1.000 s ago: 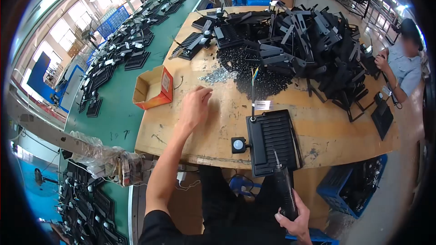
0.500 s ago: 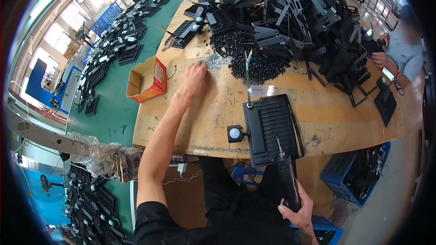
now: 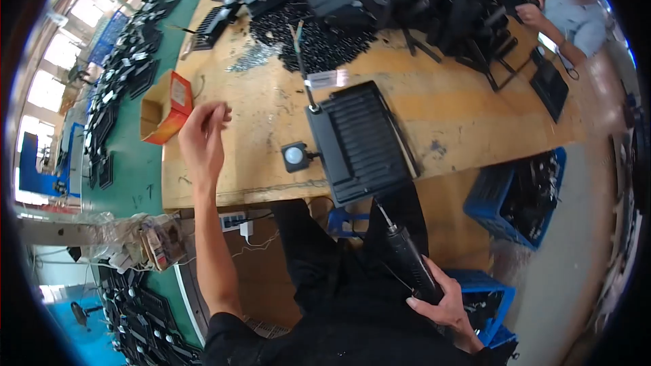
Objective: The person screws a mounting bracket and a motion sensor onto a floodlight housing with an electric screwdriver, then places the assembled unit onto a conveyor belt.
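My right hand is wrapped round a black electric screwdriver, its bit pointing up toward the near table edge. Just beyond the bit lies a black floodlight with a ribbed back, overhanging that edge slightly. A motion sensor with a white dome sticks out from its left side, and a cable with bare coloured wires rises from it. My left hand hovers over the table beside an orange cardboard box. Its fingers are pinched together; whatever they hold is too small to make out.
Small silver screws lie beside a heap of small black parts. Black brackets are piled behind. A co-worker sits at the far right. Blue crates stand below the table; a green bench with floodlights runs along the left.
My left hand has drawn back from the silver screws toward me, fingers now raised and pinched. The screwdriver has moved off the floodlight, down toward my lap. The camera view has shifted.
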`<state>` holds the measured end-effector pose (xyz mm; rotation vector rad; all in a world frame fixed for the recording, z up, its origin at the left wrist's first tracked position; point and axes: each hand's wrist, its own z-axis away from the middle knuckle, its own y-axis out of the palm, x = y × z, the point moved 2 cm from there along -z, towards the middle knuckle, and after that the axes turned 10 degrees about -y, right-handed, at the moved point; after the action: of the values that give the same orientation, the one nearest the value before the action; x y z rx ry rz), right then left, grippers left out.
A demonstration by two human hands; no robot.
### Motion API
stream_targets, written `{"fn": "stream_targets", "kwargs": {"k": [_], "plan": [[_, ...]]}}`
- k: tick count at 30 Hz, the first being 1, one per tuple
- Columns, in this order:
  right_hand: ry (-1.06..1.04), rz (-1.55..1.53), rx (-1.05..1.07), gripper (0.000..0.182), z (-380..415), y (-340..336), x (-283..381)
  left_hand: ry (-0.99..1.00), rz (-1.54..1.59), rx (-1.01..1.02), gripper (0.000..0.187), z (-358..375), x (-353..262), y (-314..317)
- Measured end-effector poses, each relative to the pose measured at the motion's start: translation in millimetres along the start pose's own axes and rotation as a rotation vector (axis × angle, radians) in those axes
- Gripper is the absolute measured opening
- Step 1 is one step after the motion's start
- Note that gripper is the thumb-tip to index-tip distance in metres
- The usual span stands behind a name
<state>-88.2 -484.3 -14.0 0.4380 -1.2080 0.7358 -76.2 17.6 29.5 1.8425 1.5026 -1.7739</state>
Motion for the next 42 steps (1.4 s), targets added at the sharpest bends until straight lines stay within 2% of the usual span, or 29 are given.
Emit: {"fn": "stream_targets", "kwargs": {"k": [2,4,6,11,15,16,18,20,30,35,37,38,40,42], "plan": [[-0.066,0.008,0.011,0.088,3.9,2.7,-8.3,0.005,-0.075,-0.051,0.011,58.3,-37.9,5.9],[-0.059,-0.013,-0.009,0.088,2.8,6.6,-10.2,0.169,-0.035,-0.022,0.013,103.9,-66.7,26.4],[-0.059,-0.025,-0.011,0.087,1.2,9.0,-9.8,0.294,-0.070,0.124,0.015,123.0,-92.7,50.5],[0.045,-0.196,-0.009,0.087,1.6,12.0,-17.9,0.352,-0.066,0.352,0.014,129.8,-87.6,98.3],[-0.006,-0.196,-0.011,0.087,3.5,10.9,-26.3,0.341,-0.066,0.447,0.008,134.8,-73.8,113.8],[0.050,-0.250,-0.002,0.086,-0.6,11.0,-18.6,0.338,-0.066,0.456,0.008,135.8,-71.7,115.5],[0.104,-0.305,0.003,0.086,-5.9,17.6,-13.0,0.326,-0.041,0.448,0.007,133.9,-68.3,116.6],[0.040,-0.401,0.005,0.086,-11.1,25.2,-11.5,0.320,-0.038,0.443,0.006,134.3,-66.3,118.7],[-0.021,-0.391,-0.006,0.087,-9.0,29.0,-21.6,0.351,-0.098,0.426,0.012,141.3,-68.9,121.4],[0.039,-0.365,-0.004,0.086,-9.0,23.7,-20.3,0.436,-0.140,0.431,0.018,135.2,-76.4,113.6],[-0.016,-0.310,-0.025,0.086,-11.5,21.2,-29.3,0.229,-0.042,0.470,0.022,119.9,-79.8,110.5],[-0.044,-0.278,-0.029,0.086,-12.8,19.3,-30.6,0.243,-0.015,0.450,0.023,110.1,-81.7,113.1],[-0.059,-0.229,-0.040,0.086,-16.0,14.9,-31.4,0.399,-0.026,0.360,0.022,82.8,-90.9,129.4],[-0.051,-0.201,-0.039,0.087,-20.0,10.2,-29.2,0.540,-0.209,0.259,0.022,59.4,-92.1,155.4]]}}
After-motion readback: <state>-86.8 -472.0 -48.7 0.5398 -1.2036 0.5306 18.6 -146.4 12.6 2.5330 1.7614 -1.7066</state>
